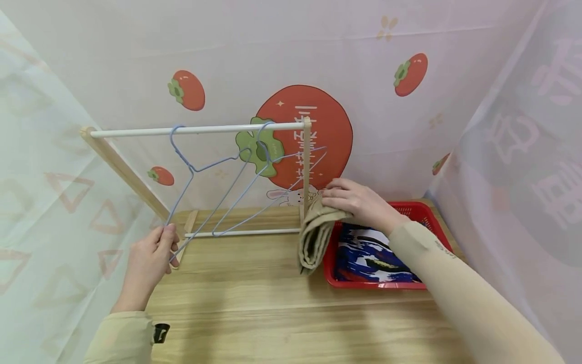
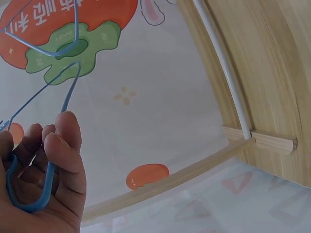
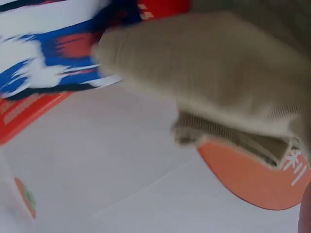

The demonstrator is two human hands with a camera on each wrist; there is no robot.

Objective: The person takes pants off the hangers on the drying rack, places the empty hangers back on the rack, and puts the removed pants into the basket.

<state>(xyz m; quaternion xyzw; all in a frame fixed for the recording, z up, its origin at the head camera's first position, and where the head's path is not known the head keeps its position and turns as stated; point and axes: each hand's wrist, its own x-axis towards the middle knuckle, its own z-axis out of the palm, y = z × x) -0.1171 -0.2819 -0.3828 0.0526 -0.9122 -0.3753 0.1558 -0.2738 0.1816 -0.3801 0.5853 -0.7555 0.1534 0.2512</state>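
My left hand (image 1: pixel 150 260) grips the lower corner of a blue wire hanger (image 1: pixel 192 169), whose hook hangs over the white rail of a small wooden rack (image 1: pixel 132 132). In the left wrist view, the thumb and curled fingers wrap the hanger's looped end (image 2: pixel 43 199). A second blue hanger (image 1: pixel 269 161) hangs to its right on the same rail, untouched. My right hand (image 1: pixel 356 199) holds a folded khaki garment (image 1: pixel 313 237) by its top, beside the rack's right post. The garment fills much of the right wrist view, blurred; most of that hand is out of sight there.
A red plastic basket (image 1: pixel 334 280) stands on the wooden table (image 1: pixel 254 323) at right, holding a blue, white and red patterned cloth (image 1: pixel 377 258). The rack's lower white bar (image 1: pixel 250 232) runs low behind the hangers. Printed fabric walls (image 1: pixel 364 30) enclose the back and sides.
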